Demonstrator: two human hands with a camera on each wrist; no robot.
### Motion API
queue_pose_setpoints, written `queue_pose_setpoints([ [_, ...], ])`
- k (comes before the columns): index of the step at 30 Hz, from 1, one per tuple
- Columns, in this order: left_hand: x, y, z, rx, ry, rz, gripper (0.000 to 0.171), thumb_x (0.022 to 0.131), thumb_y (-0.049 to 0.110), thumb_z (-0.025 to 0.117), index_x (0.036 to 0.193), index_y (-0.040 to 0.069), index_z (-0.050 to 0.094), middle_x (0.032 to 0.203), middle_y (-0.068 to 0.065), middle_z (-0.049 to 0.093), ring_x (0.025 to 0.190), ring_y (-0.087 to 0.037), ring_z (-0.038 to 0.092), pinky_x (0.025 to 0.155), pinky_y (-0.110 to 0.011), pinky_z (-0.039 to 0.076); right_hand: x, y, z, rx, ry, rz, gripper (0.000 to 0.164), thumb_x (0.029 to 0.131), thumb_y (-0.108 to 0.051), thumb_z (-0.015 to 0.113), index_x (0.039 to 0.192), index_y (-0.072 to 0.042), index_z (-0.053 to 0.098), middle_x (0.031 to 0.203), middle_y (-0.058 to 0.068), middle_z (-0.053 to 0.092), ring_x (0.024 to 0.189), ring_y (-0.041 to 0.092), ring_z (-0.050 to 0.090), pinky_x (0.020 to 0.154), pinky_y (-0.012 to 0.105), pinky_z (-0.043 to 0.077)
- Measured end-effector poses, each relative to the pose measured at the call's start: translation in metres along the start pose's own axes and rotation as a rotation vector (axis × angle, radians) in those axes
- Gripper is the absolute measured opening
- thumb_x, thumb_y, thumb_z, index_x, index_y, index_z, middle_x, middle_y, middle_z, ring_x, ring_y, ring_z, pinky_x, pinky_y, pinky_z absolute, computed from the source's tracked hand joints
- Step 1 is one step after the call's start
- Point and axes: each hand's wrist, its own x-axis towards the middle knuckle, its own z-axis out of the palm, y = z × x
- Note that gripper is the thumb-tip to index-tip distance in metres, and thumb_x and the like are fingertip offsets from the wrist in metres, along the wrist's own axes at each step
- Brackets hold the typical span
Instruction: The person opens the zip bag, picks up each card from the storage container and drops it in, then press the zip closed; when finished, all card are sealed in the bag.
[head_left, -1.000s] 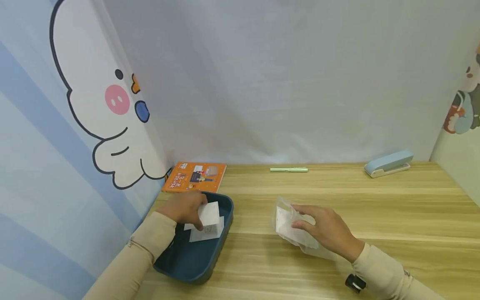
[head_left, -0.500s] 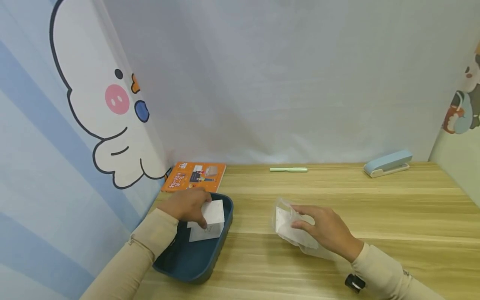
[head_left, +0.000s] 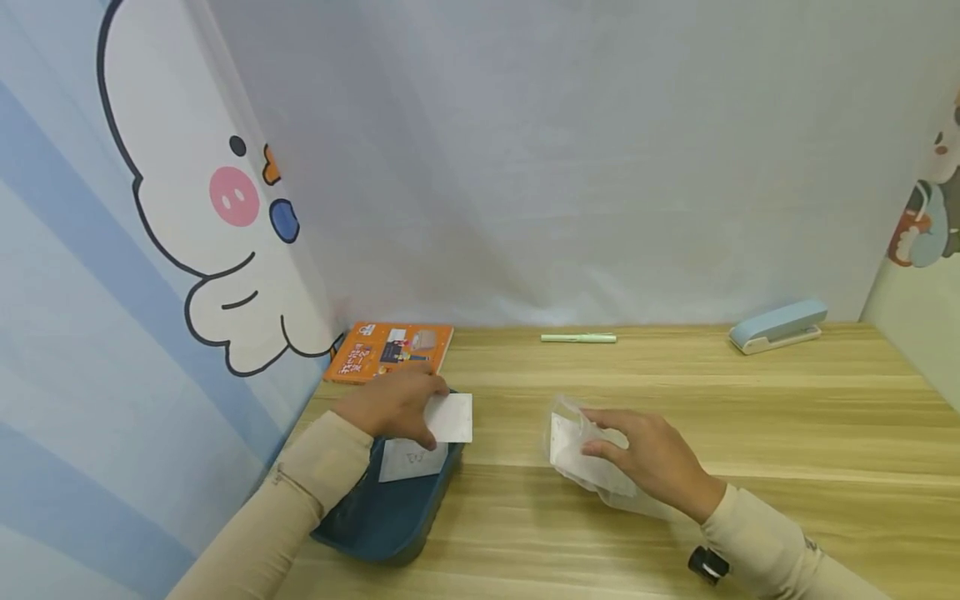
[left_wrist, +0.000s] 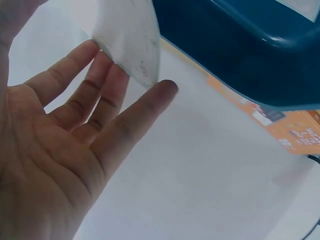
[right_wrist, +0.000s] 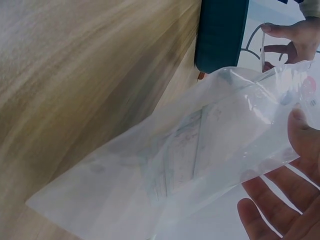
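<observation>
My left hand (head_left: 397,404) pinches a square white card (head_left: 453,418) between thumb and fingers, over the right rim of a dark blue bin (head_left: 382,521). In the left wrist view, faint marks show on the card's surface (left_wrist: 127,42). Below it, another white paper (head_left: 412,462) with a small drawing lies inside the bin. To the right, my right hand (head_left: 656,458) grips the edge of a clear plastic bag (right_wrist: 115,175), its mouth spread toward the left. White cards (head_left: 567,442) sit inside the bag, their lower part seen through the plastic.
An orange book (head_left: 390,350) lies behind the bin against the left wall. Along the back of the wooden table (head_left: 525,525) are a pale green pen (head_left: 577,338) and a light blue stapler (head_left: 777,327).
My left hand has lifted the white card up and to the right, from inside the bin to over its right rim, uncovering more of the paper beneath. The right hand and bag stay put.
</observation>
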Motion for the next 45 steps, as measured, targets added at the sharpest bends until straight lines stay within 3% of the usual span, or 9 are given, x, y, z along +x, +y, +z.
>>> queue_pose_setpoints([
  [7, 0.007, 0.022, -0.005, 0.032, 0.016, 0.101, 0.069, 0.068, 0.037, 0.094, 0.125, 0.008, 0.068, 0.109, -0.003, 0.057, 0.091, -0.017, 0.055, 0.076, -0.033, 0.051, 0.000, 0.000, 0.000, -0.008, -0.003, 0.014, 0.045, 0.086, -0.031, 0.078, 0.123, -0.007, 0.072, 0.121, 0.006, 0.070, 0.107, 0.028, 0.068, 0.083, 0.046, 0.055],
  [20, 0.013, 0.052, -0.006, 0.104, 0.053, 0.176, 0.068, 0.072, 0.049, 0.089, 0.126, 0.015, 0.068, 0.112, 0.001, 0.056, 0.093, -0.013, 0.053, 0.071, -0.029, 0.051, -0.002, 0.000, 0.002, -0.012, -0.002, 0.001, 0.046, 0.085, -0.030, 0.079, 0.124, -0.007, 0.072, 0.121, 0.006, 0.071, 0.103, 0.023, 0.070, 0.077, 0.040, 0.056],
  [25, 0.016, 0.060, -0.007, 0.130, 0.116, 0.188, 0.070, 0.070, 0.050, 0.089, 0.125, 0.014, 0.066, 0.115, 0.000, 0.057, 0.095, -0.017, 0.055, 0.070, -0.030, 0.051, -0.002, -0.001, 0.001, -0.018, 0.001, 0.010, 0.046, 0.085, -0.032, 0.078, 0.124, -0.009, 0.072, 0.120, 0.006, 0.071, 0.096, 0.017, 0.069, 0.071, 0.034, 0.053],
  [30, 0.019, 0.069, -0.003, 0.210, 0.186, 0.191, 0.072, 0.068, 0.055, 0.088, 0.121, 0.013, 0.062, 0.116, -0.001, 0.058, 0.096, -0.019, 0.056, 0.071, -0.032, 0.052, -0.001, -0.002, 0.001, -0.017, 0.003, 0.014, 0.045, 0.085, -0.032, 0.079, 0.124, -0.010, 0.073, 0.120, 0.005, 0.071, 0.096, 0.016, 0.069, 0.072, 0.036, 0.053],
  [35, 0.022, 0.080, 0.001, 0.280, 0.182, 0.173, 0.073, 0.068, 0.058, 0.086, 0.120, 0.014, 0.060, 0.115, -0.001, 0.057, 0.095, -0.018, 0.055, 0.064, -0.034, 0.053, 0.000, -0.002, 0.003, -0.002, 0.002, 0.008, 0.044, 0.085, -0.031, 0.079, 0.124, -0.011, 0.073, 0.120, 0.004, 0.071, 0.103, 0.022, 0.069, 0.077, 0.040, 0.056],
  [41, 0.024, 0.087, 0.003, 0.353, 0.173, 0.172, 0.069, 0.067, 0.061, 0.085, 0.117, 0.017, 0.066, 0.109, 0.002, 0.058, 0.091, -0.016, 0.054, 0.060, -0.032, 0.052, 0.001, -0.003, 0.001, 0.010, -0.004, 0.011, 0.044, 0.085, -0.032, 0.078, 0.124, -0.012, 0.073, 0.119, 0.005, 0.071, 0.098, 0.019, 0.070, 0.071, 0.036, 0.054],
  [45, 0.025, 0.090, 0.005, 0.343, 0.168, 0.190, 0.064, 0.067, 0.060, 0.085, 0.115, 0.019, 0.070, 0.104, 0.003, 0.059, 0.088, -0.015, 0.055, 0.057, -0.032, 0.050, 0.002, -0.004, 0.001, 0.008, -0.010, 0.014, 0.043, 0.085, -0.031, 0.079, 0.123, -0.012, 0.073, 0.119, 0.005, 0.072, 0.099, 0.020, 0.070, 0.072, 0.036, 0.055],
])
